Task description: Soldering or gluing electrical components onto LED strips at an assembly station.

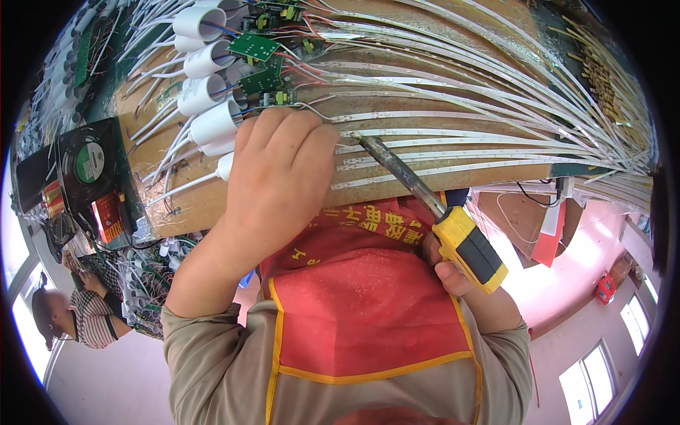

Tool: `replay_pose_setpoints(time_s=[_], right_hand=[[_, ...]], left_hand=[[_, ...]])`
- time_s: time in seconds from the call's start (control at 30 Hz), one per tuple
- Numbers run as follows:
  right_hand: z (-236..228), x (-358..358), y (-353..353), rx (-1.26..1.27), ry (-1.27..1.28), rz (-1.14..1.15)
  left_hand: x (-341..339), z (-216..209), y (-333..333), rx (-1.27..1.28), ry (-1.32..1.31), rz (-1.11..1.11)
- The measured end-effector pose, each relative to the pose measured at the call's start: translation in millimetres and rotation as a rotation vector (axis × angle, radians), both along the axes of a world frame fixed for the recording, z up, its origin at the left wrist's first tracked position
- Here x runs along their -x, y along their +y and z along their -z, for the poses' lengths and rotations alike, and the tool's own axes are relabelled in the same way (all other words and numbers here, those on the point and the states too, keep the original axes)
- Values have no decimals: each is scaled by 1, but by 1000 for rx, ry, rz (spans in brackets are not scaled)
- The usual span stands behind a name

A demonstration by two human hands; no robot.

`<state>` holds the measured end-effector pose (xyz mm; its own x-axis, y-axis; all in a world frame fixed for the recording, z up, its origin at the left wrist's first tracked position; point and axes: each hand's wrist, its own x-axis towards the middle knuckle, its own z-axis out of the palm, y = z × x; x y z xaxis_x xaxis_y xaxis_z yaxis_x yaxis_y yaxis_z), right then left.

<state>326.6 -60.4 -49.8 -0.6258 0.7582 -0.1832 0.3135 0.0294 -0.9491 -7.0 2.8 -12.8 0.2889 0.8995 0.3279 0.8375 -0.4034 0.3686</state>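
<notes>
Over the tabletop [185, 221], the left hand [287, 163] curls by white strips [418, 131], its hold I cannot tell; the right hand [455, 278] grips a yellow-black soldering tool [467, 246]

At left stand a black square-framed fan [88, 161] with round green label, a small red rectangular box [108, 218], and a striped-shirted person [93, 319].

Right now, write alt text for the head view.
The right hand holds a yellow soldering iron, its tip near the ends of white strips. The left hand is bent beside green circuit boards and white cylinders.
</notes>
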Motion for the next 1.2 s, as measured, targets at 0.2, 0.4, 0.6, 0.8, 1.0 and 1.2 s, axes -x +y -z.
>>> replay_pose_setpoints(time_s=[0.2,0.4,0.6,0.8,1.0,1.2], right_hand=[[0,7,1,-39,14,39],[3,10,-1,-87,21,85],[0,11,1,-92,-11,62],[3,7,-3,25,78,94],[9,11,-1,-97,194,119],[2,18,-1,16,242,191]], left_hand=[[2,-2,0,23,-20,17],[1,-4,1,44,-22,16],[3,4,0,25,-7,52],[2,3,-1,30,-6,49],[2,1,-1,35,-17,42],[2,2,-1,29,-10,55]])
